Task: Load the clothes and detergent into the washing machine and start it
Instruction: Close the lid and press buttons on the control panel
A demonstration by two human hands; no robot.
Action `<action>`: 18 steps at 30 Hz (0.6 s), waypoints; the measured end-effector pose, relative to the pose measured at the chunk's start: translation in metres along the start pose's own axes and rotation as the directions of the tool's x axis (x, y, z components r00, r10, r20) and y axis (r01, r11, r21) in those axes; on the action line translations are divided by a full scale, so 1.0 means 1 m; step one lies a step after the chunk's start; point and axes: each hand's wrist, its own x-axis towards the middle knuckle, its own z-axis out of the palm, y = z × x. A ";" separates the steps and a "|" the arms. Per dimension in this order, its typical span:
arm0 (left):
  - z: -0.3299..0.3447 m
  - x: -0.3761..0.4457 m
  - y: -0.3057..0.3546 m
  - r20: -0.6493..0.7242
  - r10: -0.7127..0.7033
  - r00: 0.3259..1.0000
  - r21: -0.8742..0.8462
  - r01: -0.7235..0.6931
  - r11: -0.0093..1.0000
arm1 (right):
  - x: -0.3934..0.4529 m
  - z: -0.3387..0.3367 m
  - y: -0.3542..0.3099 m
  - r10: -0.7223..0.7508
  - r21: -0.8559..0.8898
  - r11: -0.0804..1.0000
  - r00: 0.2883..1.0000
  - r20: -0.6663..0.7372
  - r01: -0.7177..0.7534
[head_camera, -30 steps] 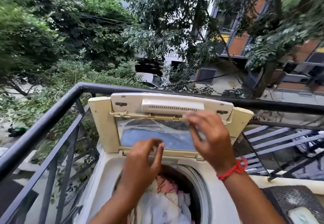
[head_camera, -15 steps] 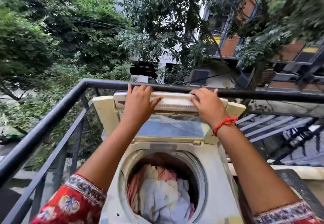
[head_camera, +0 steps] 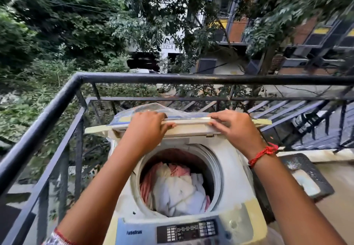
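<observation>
My left hand (head_camera: 145,127) and right hand (head_camera: 235,127) both grip the lid (head_camera: 191,125), held above the drum's clothes (head_camera: 178,187).

Cream top-load washing machine (head_camera: 235,170), lid (head_camera: 191,125) seemingly half-lowered; white and pink clothes (head_camera: 178,189) fill its drum.

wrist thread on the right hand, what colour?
Red, a knotted thread around the right wrist; the head view shows it clearly.
</observation>
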 end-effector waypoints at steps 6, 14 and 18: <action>0.018 -0.040 0.016 0.032 -0.066 0.997 -0.030 0.067 0.997 | -0.030 0.004 0.007 -0.078 -0.026 0.996 0.982 0.173 0.084; 0.056 -0.108 0.041 -0.013 -0.132 0.991 -0.001 0.132 0.991 | -0.079 0.019 0.017 -0.265 -0.022 0.956 0.890 0.371 0.294; 0.078 -0.143 0.058 -0.037 -0.164 0.986 0.011 0.165 0.986 | -0.112 0.044 0.030 -0.291 0.016 0.950 0.868 0.402 0.311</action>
